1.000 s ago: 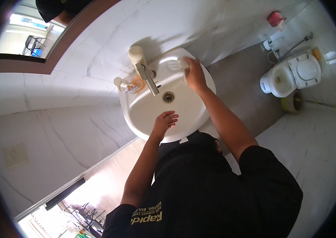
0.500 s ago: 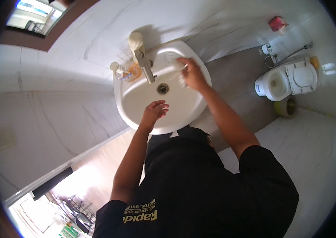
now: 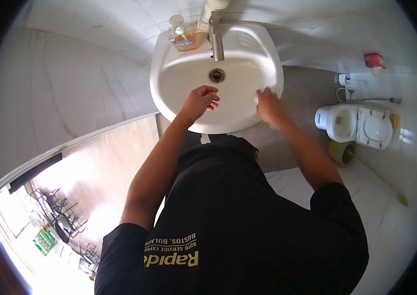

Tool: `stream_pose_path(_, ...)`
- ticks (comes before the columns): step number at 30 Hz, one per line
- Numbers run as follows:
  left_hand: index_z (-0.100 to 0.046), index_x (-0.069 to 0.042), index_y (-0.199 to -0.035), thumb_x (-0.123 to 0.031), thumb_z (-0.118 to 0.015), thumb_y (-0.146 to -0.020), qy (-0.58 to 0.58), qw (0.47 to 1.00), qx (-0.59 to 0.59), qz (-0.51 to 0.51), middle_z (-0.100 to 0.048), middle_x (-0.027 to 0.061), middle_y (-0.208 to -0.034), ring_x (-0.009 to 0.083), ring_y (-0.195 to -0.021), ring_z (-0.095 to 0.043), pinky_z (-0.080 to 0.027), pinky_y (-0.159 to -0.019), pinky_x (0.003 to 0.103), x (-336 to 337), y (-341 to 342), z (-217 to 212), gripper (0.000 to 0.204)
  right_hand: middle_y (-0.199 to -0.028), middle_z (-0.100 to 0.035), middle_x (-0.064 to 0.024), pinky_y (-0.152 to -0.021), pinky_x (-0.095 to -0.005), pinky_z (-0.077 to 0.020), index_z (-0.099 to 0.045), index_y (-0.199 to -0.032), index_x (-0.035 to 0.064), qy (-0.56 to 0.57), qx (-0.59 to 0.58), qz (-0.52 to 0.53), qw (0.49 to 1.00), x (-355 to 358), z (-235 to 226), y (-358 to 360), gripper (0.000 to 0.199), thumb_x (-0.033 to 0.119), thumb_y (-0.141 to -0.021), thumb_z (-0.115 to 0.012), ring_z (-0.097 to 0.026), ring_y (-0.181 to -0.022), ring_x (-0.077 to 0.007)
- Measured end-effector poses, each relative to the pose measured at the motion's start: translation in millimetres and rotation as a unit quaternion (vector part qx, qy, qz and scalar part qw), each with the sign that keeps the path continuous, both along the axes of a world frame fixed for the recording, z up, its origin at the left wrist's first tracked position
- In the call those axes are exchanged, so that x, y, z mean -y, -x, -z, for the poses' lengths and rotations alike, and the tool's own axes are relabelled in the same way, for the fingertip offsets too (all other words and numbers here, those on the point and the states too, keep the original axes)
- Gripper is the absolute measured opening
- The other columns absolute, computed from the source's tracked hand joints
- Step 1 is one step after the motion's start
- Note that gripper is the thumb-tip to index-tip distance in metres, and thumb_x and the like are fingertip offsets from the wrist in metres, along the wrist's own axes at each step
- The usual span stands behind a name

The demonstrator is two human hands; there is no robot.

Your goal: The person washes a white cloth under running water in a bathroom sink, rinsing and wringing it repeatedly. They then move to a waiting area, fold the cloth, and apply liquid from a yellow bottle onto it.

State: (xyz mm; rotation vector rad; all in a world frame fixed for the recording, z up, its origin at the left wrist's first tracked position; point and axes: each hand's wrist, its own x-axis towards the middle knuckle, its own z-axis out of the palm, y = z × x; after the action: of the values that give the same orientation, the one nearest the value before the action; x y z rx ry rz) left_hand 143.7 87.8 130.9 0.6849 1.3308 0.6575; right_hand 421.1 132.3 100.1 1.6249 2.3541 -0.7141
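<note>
While the right hand (image 3: 269,105) presses flat on the right rim of the white basin (image 3: 169,59), its fingers seem to cover a pale scrap, though whether it grips anything cannot be told. Left hand (image 3: 200,101) hangs loosely curled over the bowl, holding nothing, just short of the drain (image 3: 217,75). Faucet (image 3: 216,42) and soap bottle (image 3: 184,37) stand at the far rim, well apart from both hands. Bowl centre lies open. Against 0.5 s ago, the right hand has come from the far right rim to the near right rim.
</note>
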Motion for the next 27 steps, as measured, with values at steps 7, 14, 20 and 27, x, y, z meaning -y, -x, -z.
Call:
stream_pose_path(7,-0.059,-0.006,-0.096,-0.018,-0.073,-0.091,-0.032,0.998,-0.031,-0.047,-0.057,-0.0008,-0.080,0.0079,-0.066,-0.053,-0.047,-0.060,0.025,-2,4,-10,0.019,-0.117,-0.059,-0.0202,-0.096,-0.0460,-0.0495,-0.058,-0.126,0.0093,0.033,-0.285,0.195,0.938,20,-19,-17,0.043,0.000,-0.084,-0.063,-0.061,-0.109,-0.0390)
stream_pose_path(14,-0.057,-0.007,-0.086,-0.007,-0.078,-0.081,-0.138,0.988,-0.030,-0.062,-0.059,0.0000,-0.079,0.0099,-0.072,-0.058,-0.049,-0.066,0.027,-27,-16,9,0.021,-0.118,-0.054,-0.0239,-0.100,-0.0538,-0.0443,-0.047,-0.131,0.0057,-0.080,-0.183,0.065,0.978,96,12,31,0.051,-0.001,-0.082,-0.063,-0.054,-0.113,-0.0457)
stream_pose_path(20,-0.066,-0.017,-0.128,-0.031,-0.082,-0.078,-0.187,0.956,-0.139,0.179,-0.060,0.0124,-0.137,0.0301,-0.127,-0.056,-0.043,-0.109,0.040,-13,-25,27,0.054,-0.116,-0.063,-0.0195,-0.087,-0.0400,-0.0540,-0.057,-0.126,0.0004,0.123,-0.462,0.022,0.878,95,4,94,0.041,0.009,-0.087,-0.070,-0.066,-0.100,-0.0301)
stream_pose_path(27,-0.070,-0.006,-0.119,-0.028,-0.066,-0.093,-0.333,0.929,-0.160,0.009,-0.071,0.0104,-0.118,0.0222,-0.109,-0.066,-0.052,-0.095,0.037,19,13,18,0.034,-0.127,-0.060,-0.0113,-0.102,-0.0364,-0.0461,-0.052,-0.139,-0.0009,0.296,-0.482,0.135,0.813,39,-51,21,0.051,0.009,-0.090,-0.063,-0.058,-0.116,-0.0224)
